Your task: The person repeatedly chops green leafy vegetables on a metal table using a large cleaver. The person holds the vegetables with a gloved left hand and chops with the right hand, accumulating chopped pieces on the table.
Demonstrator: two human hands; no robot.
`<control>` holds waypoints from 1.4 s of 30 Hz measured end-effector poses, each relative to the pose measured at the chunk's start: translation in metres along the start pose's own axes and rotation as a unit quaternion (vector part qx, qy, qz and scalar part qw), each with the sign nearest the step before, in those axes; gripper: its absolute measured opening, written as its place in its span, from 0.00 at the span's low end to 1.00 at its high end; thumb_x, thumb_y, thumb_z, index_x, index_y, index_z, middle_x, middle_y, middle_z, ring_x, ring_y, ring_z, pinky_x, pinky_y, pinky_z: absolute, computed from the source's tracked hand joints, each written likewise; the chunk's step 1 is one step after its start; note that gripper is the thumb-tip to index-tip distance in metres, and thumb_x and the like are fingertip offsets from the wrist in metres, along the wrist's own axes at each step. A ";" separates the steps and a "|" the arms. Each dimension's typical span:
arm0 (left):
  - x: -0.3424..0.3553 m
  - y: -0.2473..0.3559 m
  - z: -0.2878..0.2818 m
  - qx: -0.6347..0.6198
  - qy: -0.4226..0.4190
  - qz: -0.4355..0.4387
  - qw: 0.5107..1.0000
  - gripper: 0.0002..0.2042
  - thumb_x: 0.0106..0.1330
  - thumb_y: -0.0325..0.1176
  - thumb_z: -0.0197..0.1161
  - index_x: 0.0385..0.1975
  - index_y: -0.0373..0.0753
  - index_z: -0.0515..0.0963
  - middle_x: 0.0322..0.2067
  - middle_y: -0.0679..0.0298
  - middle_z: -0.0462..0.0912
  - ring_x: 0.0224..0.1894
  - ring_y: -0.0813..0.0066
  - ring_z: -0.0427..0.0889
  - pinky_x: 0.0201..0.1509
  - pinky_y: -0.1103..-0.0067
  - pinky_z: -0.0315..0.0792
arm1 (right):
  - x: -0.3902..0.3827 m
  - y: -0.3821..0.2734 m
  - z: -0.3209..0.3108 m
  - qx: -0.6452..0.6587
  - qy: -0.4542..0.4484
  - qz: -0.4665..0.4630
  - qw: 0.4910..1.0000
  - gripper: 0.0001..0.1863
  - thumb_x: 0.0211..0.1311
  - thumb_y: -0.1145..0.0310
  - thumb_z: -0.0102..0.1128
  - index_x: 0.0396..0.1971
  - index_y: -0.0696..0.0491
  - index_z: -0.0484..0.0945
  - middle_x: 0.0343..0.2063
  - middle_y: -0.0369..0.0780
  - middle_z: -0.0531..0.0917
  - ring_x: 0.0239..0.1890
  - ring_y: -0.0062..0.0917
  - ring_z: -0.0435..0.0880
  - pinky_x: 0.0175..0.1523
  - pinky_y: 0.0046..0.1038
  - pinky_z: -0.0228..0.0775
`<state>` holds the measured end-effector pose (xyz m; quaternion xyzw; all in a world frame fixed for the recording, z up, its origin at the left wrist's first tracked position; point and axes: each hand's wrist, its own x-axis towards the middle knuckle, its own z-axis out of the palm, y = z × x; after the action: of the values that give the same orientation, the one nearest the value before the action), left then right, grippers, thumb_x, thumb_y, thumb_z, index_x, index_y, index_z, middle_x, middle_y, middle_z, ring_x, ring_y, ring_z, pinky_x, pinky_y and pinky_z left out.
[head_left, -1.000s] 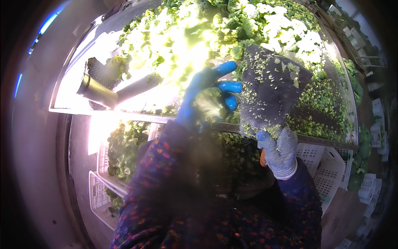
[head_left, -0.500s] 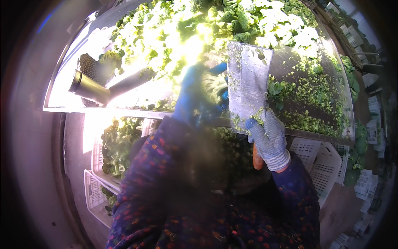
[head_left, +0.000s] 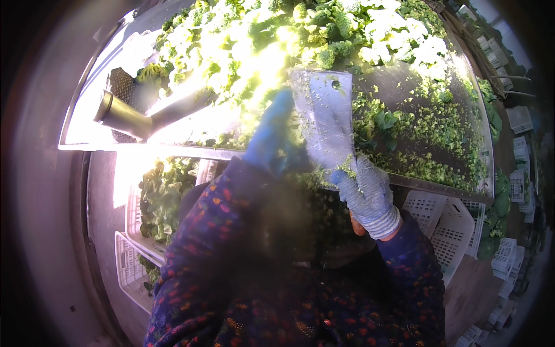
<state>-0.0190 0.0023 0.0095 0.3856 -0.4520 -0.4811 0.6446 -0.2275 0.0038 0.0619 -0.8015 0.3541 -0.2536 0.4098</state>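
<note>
In a white-and-blue knit glove, my right hand is closed round the handle of a cleaver. Its broad blade points away from me, dotted with green crumbs, and the orange-brown handle end pokes out below the palm. Just left of the blade, my left hand wears a blue glove and is curled around a piece of broccoli. Blade, glare and a blur hide most of that piece and the fingertips. Beyond both hands lies a heap of broccoli, partly washed out by sunlight.
Broccoli crumbs and leaf bits litter the right side of the metal table. A metal tube-shaped piece lies at the left. Below the table edge stand white crates of greens at left and another white crate at right.
The cleaver and my right hand have shifted left, the blade now covering much of the broccoli piece and the left fingers. My left hand stays in nearly the same place.
</note>
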 end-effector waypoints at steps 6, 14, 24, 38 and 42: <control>0.001 0.004 -0.004 0.135 -0.075 0.115 0.981 0.30 0.57 0.31 0.60 0.59 0.30 0.58 0.56 0.52 0.67 0.58 0.61 0.67 0.62 0.70 0.59 | 0.008 0.000 -0.006 0.237 -0.145 0.165 0.946 0.22 0.60 0.66 0.57 0.52 0.58 0.68 0.33 0.37 0.78 0.20 0.16 0.73 0.25 0.19 0.68; 0.009 0.025 0.014 -0.364 0.038 -0.207 0.907 0.21 0.67 0.48 0.49 0.41 0.32 0.73 0.28 0.60 0.80 0.24 0.72 0.80 0.28 0.81 0.78 | 0.002 -0.003 -0.023 0.143 0.068 0.053 0.986 0.16 0.60 0.69 0.57 0.47 0.59 0.71 0.25 0.35 0.78 0.19 0.16 0.74 0.25 0.20 0.67; -0.002 -0.002 -0.003 0.100 -0.073 0.076 0.989 0.24 0.64 0.34 0.58 0.57 0.30 0.61 0.40 0.60 0.73 0.40 0.73 0.74 0.46 0.78 0.71 | 0.005 -0.003 -0.019 -0.207 0.106 -0.238 0.943 0.11 0.57 0.73 0.57 0.40 0.58 0.74 0.37 0.45 0.78 0.37 0.35 0.79 0.36 0.30 0.72; -0.010 0.001 -0.004 0.112 -0.104 -0.084 0.985 0.27 0.57 0.19 0.60 0.57 0.38 0.59 0.52 0.56 0.70 0.54 0.63 0.73 0.56 0.68 0.71 | 0.000 0.003 0.000 -0.100 0.066 -0.089 0.989 0.11 0.55 0.71 0.60 0.36 0.58 0.72 0.27 0.47 0.76 0.26 0.43 0.76 0.29 0.38 0.69; -0.012 0.000 -0.003 0.179 -0.158 -0.065 0.969 0.31 0.53 0.19 0.64 0.57 0.36 0.59 0.51 0.58 0.71 0.53 0.66 0.73 0.55 0.72 0.71 | 0.001 0.008 0.003 -0.156 0.073 -0.126 0.977 0.11 0.56 0.71 0.59 0.36 0.57 0.71 0.28 0.47 0.76 0.27 0.43 0.77 0.30 0.37 0.71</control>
<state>-0.0175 0.0143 0.0064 0.4424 -0.6007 -0.4884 0.4526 -0.2272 0.0011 0.0535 -0.8731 0.3142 -0.3031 0.2171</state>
